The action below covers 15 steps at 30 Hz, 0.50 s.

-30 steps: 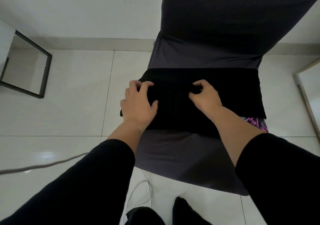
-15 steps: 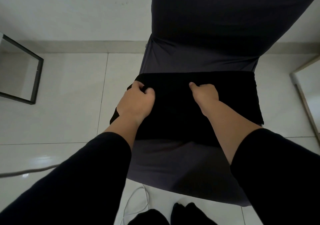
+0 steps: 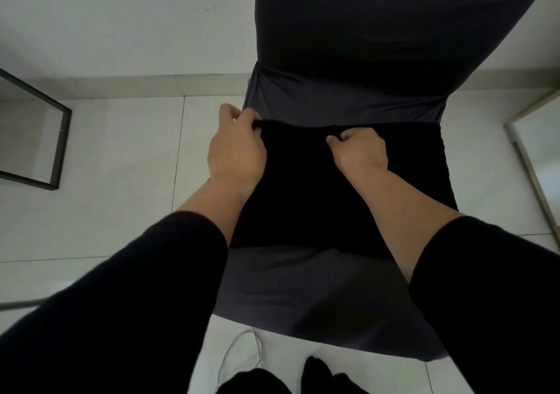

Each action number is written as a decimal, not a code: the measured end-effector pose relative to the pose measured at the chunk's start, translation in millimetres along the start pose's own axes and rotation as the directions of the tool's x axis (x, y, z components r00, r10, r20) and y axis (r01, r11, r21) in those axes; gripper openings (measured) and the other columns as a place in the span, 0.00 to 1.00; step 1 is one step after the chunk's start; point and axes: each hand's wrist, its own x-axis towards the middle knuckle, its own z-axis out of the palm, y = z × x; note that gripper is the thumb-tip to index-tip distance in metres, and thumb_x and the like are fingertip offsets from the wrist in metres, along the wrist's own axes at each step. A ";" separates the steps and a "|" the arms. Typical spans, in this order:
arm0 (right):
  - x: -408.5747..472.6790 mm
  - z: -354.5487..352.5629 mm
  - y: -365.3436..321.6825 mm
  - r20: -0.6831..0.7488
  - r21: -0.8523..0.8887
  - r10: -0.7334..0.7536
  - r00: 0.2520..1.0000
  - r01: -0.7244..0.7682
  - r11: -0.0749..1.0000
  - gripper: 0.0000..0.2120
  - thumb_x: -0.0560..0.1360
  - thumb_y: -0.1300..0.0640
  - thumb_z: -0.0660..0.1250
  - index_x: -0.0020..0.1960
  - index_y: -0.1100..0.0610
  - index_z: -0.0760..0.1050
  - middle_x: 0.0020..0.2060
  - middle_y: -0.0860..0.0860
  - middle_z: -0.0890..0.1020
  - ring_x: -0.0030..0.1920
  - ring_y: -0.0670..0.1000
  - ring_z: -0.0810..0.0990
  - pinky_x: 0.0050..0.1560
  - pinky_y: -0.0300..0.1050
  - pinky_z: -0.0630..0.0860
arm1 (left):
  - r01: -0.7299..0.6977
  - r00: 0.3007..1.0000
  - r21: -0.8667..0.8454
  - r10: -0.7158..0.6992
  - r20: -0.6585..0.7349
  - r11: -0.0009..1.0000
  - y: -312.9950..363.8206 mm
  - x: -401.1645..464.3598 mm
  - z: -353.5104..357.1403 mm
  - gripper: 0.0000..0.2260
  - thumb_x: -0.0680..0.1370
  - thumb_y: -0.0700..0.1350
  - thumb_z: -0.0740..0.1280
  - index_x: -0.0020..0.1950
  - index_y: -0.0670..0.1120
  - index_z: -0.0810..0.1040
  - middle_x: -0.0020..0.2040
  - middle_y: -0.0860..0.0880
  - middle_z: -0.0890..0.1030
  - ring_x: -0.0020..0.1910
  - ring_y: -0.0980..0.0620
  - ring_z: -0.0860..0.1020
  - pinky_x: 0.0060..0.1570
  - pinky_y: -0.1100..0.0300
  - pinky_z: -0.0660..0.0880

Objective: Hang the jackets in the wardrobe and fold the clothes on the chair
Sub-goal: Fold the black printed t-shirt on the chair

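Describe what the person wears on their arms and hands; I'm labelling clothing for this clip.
Both arms wear black long sleeves pushed up, leaving the forearms uncovered. The left hand and right hand are bare: no gloves, and no rings, watch or bracelets show in this view. The sleeve fabric looks plain, without visible markings.

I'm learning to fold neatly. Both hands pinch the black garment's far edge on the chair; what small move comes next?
Probably lay that edge down and smooth it: the left hand and right hand pinch the garment, already folded on the chair.
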 end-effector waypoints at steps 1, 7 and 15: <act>0.3 -0.4 -1.3 -0.015 0.028 -0.025 1.000 0.025 0.999 0.18 0.77 0.48 0.64 0.64 0.55 0.75 0.56 0.53 0.80 0.51 0.52 0.79 0.41 0.37 0.70 | 0.025 1.000 -0.174 -0.025 0.005 0.984 3.3 5.6 0.4 0.08 0.78 0.38 0.58 0.53 0.46 0.74 0.56 0.47 0.70 0.42 0.45 0.77 0.44 0.54 0.75; -30.8 -2.9 11.2 -0.075 0.206 -0.160 0.984 0.173 0.963 0.05 0.74 0.57 0.66 0.49 0.49 0.78 0.32 0.45 0.75 0.36 0.47 0.76 0.39 0.41 0.73 | -0.082 0.996 -0.375 0.061 -0.067 0.923 0.1 -28.1 -11.5 0.15 0.68 0.26 0.57 0.45 0.46 0.69 0.45 0.48 0.75 0.45 0.51 0.74 0.45 0.78 0.65; -96.0 2.6 67.2 0.041 -0.134 -0.318 0.947 0.320 0.938 0.12 0.73 0.59 0.67 0.48 0.42 0.78 0.45 0.43 0.71 0.53 0.48 0.70 0.54 0.45 0.62 | -0.135 0.967 0.339 0.050 0.249 0.931 -37.4 -105.7 -20.0 0.24 0.67 0.33 0.63 0.57 0.55 0.72 0.54 0.52 0.70 0.63 0.47 0.65 0.72 0.42 0.43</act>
